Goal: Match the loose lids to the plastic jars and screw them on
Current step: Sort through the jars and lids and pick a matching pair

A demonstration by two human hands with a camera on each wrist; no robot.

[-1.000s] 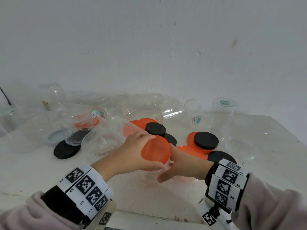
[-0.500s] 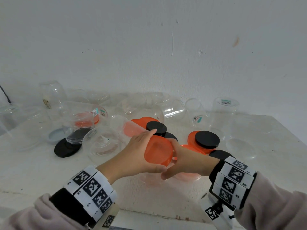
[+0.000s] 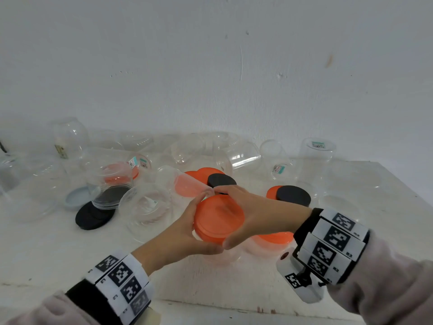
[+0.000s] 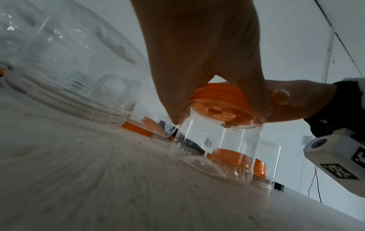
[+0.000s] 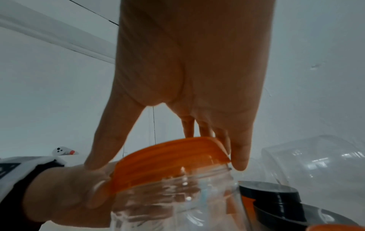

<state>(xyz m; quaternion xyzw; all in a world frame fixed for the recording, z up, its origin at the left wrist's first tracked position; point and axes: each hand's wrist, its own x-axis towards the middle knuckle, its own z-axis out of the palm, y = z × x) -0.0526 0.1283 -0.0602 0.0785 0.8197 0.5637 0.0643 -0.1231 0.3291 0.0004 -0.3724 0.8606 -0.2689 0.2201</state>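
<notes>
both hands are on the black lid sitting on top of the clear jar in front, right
Not quite: the lid is orange, not black. The head view shows the left hand and right hand on its rim, and the left wrist view shows it on top of the clear jar. The black lids lie loose further back.

The right wristband (image 3: pixel 332 245) carries black-and-white square code tags, with small marks "R3" and "R2" beside two of them. The jars' stickers (image 3: pixel 278 169) are too small to read.
</notes>
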